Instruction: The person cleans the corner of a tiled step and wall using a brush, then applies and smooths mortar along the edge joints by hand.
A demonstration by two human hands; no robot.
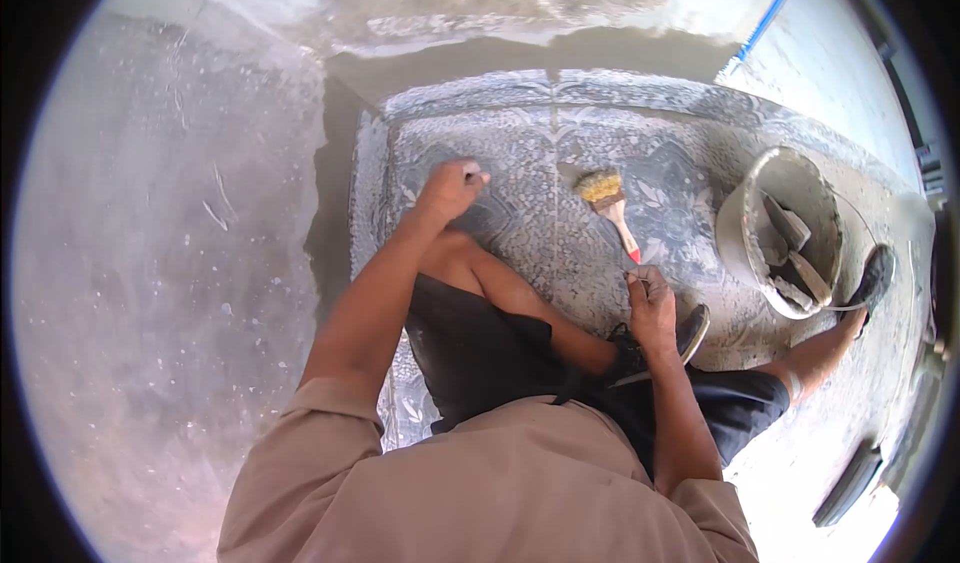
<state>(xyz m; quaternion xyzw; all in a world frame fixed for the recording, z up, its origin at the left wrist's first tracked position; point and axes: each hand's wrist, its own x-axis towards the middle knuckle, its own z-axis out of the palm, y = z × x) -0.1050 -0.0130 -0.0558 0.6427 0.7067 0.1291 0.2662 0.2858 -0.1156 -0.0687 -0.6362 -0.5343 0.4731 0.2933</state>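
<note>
your brush [622,228] lies on the patterned tiles [520,228], in front of you and a little right of the middle, with its yellowish bristles on the far side and the red tip of its handle toward you.

your right hand [653,308] is just beside that red tip, thumb and fingers drawn together; you can't tell from here whether they pinch the tip or something small. your left hand [450,191] is curled above the tiles at the left, near your bent knee [455,253], and whether it holds anything can't be told.

the brush should be light, with a stiff handle and softer bristles that may be damp or gritty. the pale, narrow part of the handle looks the best place to hold it, clear of the bristles; if wet, it could slip or roll a little.

on the right, the bucket [737,243] has dirty tools [808,278] in it and would likely feel far heavier.
</note>
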